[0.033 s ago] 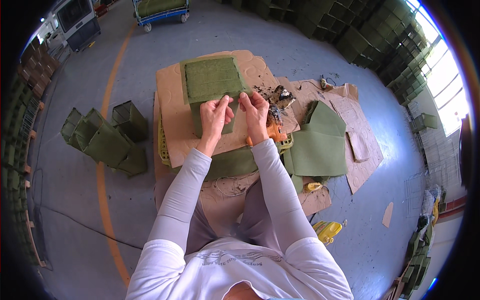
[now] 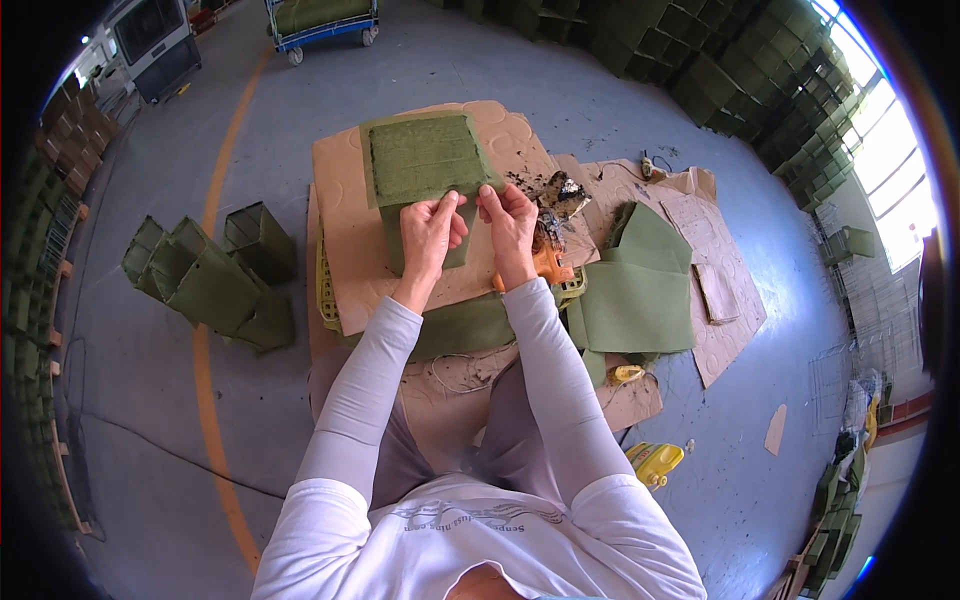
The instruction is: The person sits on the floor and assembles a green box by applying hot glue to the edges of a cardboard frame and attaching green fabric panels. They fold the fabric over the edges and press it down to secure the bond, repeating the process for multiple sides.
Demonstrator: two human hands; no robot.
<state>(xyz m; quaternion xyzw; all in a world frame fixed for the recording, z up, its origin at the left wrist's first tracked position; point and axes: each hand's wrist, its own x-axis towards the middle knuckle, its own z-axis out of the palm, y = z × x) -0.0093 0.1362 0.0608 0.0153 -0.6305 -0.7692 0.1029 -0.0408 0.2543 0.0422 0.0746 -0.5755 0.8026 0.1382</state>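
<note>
Green fabric box (image 2: 425, 155) is seen set on cardboard (image 2: 347, 205), its flat top turned up, its near side partly covered by the hands. By the left hand (image 2: 430, 230) the near edge of the top is pinched, thumb and forefinger brought together, other fingers curled in. By the right hand (image 2: 512, 222) the same edge is nipped close to the near right corner, fingertips likewise closed. Between the two pinches only a short gap is left. The orange tool (image 2: 550, 265) is partly hidden behind the right wrist; beyond it a blackened, silvery clump (image 2: 565, 195) is noted. Cardboard is supported by a yellow crate (image 2: 325, 285). Green sheets (image 2: 645, 305) are piled at right; more boxes (image 2: 205, 285) are stood on the floor (image 2: 330, 95) at left.
</note>
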